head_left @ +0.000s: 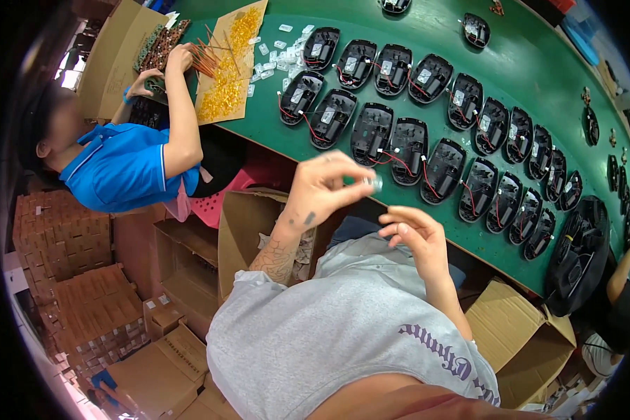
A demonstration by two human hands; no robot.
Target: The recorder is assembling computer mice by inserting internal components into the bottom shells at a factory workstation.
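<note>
My left hand (323, 185) is raised in front of the table edge, its thumb and forefinger pinched on a small clear plastic piece (376, 184). That piece resembles the translucent plastic pieces (267, 66) scattered on the table at the upper left. To its right is my right hand (421, 241), fingers loosely bent and apart, with nothing visible between them. Beyond both hands, black oval plastic housings (372, 133) lie in two rows on the green table (287, 147). Many have thin red wires; the closest to my hands is another black housing (443, 170).
At left, a co-worker in a blue shirt (122, 164) handles parts near a cardboard sheet (210, 101) bearing yellow pieces (224, 84). Open cardboard boxes (241, 241) stand below the table edge, another carton (511, 329) at right. A black bundle (574, 259) sits at the table's right end.
</note>
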